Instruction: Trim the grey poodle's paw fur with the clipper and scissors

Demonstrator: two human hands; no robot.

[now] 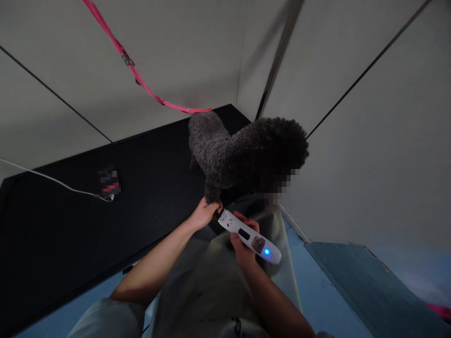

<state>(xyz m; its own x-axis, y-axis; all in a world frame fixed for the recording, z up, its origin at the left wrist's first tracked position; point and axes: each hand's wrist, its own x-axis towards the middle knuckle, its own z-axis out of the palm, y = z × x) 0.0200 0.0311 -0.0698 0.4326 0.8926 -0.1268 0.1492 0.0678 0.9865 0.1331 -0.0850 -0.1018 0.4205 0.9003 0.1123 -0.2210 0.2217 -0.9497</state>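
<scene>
White clipper (251, 238) at the leg (212, 188) of a grey dog (241, 148)

The person's right hand (245, 256) grasps the clipper, its blade end (222, 215) just beside the left hand (204, 214), itself wrapped around the leg low down. The dog stands on a black table (151, 188). Apparent step: trimming the leg; the next move would call for holding it steady.

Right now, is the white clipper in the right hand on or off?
The clipper looks powered on: its blue light is lit. Whether it is actually running, I cannot tell.
</scene>
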